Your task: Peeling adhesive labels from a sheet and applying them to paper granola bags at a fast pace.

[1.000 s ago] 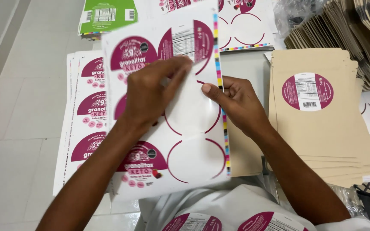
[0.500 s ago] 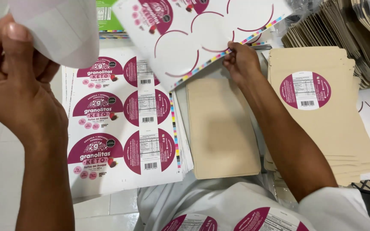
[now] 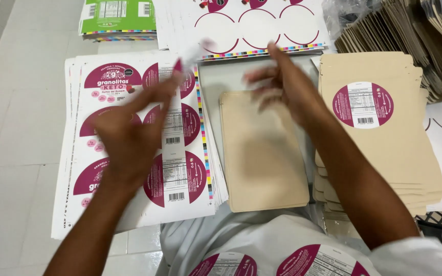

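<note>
Magenta round label (image 3: 190, 56) pinched at fingertips of left hand (image 3: 129, 135), blurred, above stacked label sheets (image 3: 134, 138). Right hand (image 3: 285, 87) open, fingers spread, empty, over plain kraft pouch (image 3: 262, 153); labelled pouch stack (image 3: 379, 128) just beside.

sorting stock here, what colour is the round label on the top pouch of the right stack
Magenta with a white panel, on the round label of the tan pouch stack; head view.

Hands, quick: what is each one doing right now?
Left hand: fingers pinch a blurred round sticker.
Right hand: open, empty, above the plain kraft pouch.
</note>
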